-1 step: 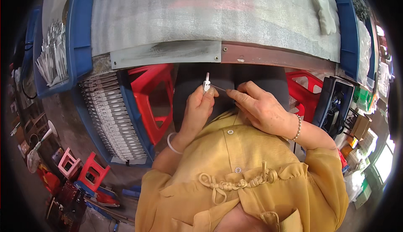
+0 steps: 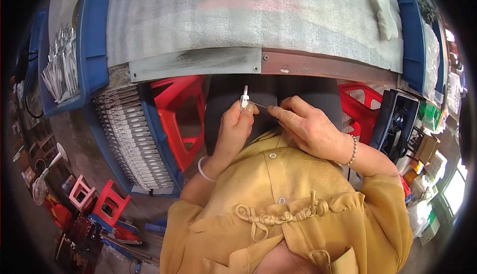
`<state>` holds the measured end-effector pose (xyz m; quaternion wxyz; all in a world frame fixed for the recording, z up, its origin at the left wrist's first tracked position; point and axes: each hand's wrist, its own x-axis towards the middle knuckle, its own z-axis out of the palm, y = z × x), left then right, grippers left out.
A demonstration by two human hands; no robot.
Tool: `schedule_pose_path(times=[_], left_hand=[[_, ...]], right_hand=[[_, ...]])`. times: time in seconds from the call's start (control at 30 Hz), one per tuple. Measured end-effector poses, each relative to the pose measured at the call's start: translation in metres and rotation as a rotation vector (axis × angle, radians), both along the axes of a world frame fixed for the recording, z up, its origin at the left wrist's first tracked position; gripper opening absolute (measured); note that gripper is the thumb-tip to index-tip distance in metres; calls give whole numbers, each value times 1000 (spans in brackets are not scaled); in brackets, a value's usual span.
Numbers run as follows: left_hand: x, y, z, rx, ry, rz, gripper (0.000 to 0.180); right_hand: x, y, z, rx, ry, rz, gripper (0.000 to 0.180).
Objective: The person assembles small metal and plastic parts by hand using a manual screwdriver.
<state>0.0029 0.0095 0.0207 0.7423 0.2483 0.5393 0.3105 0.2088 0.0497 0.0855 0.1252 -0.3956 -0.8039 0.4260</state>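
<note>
Over my lap, my left hand [image 2: 235,127] pinches a small white plastic part [image 2: 244,99] with a narrow prong pointing up, away from me. The lower end of the part is hidden by my thumb and fingers. My right hand [image 2: 309,125] is closed on a thin dark metal rod [image 2: 260,105], whose other end meets the white part beside my left thumb. What kind of rod it is I cannot make out. Both hands are just short of the table's front edge.
White foam sheeting covers the table [image 2: 248,16]. A blue bin [image 2: 94,35] at left holds thin white pieces. Below it, a blue crate [image 2: 164,145] holds stacked white parts. Red stools [image 2: 179,125] flank my legs. Another blue bin [image 2: 413,40] stands at right.
</note>
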Motion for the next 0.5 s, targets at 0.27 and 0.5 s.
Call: schedule_pose_path(times=[0.27, 0.5], left_hand=[[9, -2, -7, 125, 263, -44, 22], [11, -4, -19, 548, 584, -92, 15]], right_hand=[[3, 2, -8, -212, 121, -147, 38], [-16, 11, -14, 92, -156, 73, 23]])
